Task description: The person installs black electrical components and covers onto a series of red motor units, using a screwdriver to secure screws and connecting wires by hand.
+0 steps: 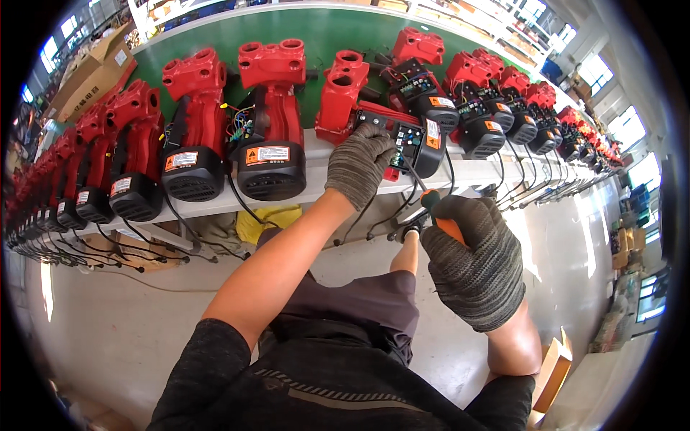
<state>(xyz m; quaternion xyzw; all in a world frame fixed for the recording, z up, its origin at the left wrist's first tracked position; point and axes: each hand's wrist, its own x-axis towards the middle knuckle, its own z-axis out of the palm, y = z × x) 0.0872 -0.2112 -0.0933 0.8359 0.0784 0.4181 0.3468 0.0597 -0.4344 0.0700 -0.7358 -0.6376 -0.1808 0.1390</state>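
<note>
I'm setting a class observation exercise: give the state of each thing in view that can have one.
Red machine: opened, circuit board exposed
Left hand: gloved, touching that machine
Screwdriver: gripped, angled toward the circuit board; tip contact unclear
Right hand: gloved, closed around the screwdriver
Neighbouring machine, left: coloured wires exposed
Lower-right cardboard box: flap raised

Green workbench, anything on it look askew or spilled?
The red and black machine under the gray-gloved left hand lies slanted, unlike the straighter matching machines leftward. Its greenish circuit board is exposed, but units rightward show theirs too. I see no spill.
</note>
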